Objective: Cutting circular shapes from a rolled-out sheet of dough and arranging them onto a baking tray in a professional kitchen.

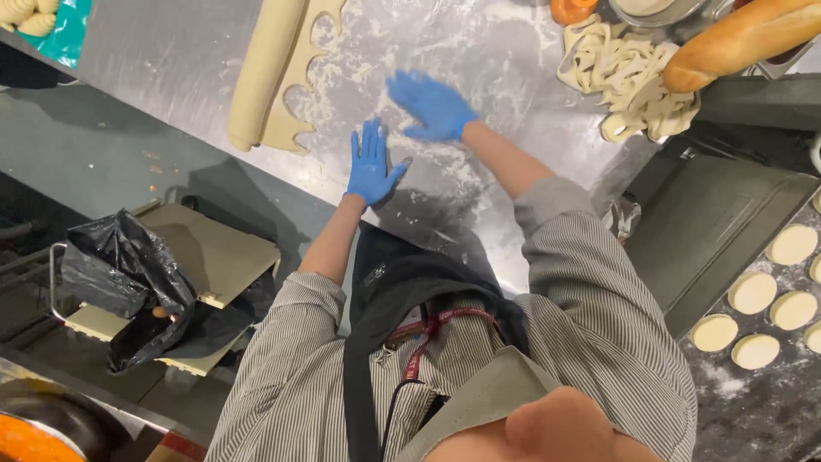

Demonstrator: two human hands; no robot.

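Flour dusts the steel worktable (171, 51), and both of the person's hands, in blue gloves, lie on the floured patch (479, 51) near its front edge. The left hand (370, 162) is flat and open, fingers together and pointing away from the body, thumb out to the side, holding nothing. The right hand (434, 105) sits just beyond it, a little blurred, palm down with fingers spread loosely and angled toward the left; it grips nothing either. The two hands are near each other but apart.

To the left of the hands lies a rolled sheet of dough (265, 73), and the flat part beside the roll has a scalloped edge (310, 60) of round cut-outs. To the right, well apart from the hands, a heap of dough trimmings (629, 81) sits at the table's corner, with a long baguette (744, 38) resting over it. Further right, a dark tray (770, 376) carries round dough discs (753, 293) in rows. Below the table to the left, a black plastic bag (128, 274) lies on flattened cardboard (222, 257). The person wears a striped shirt and a dark apron.
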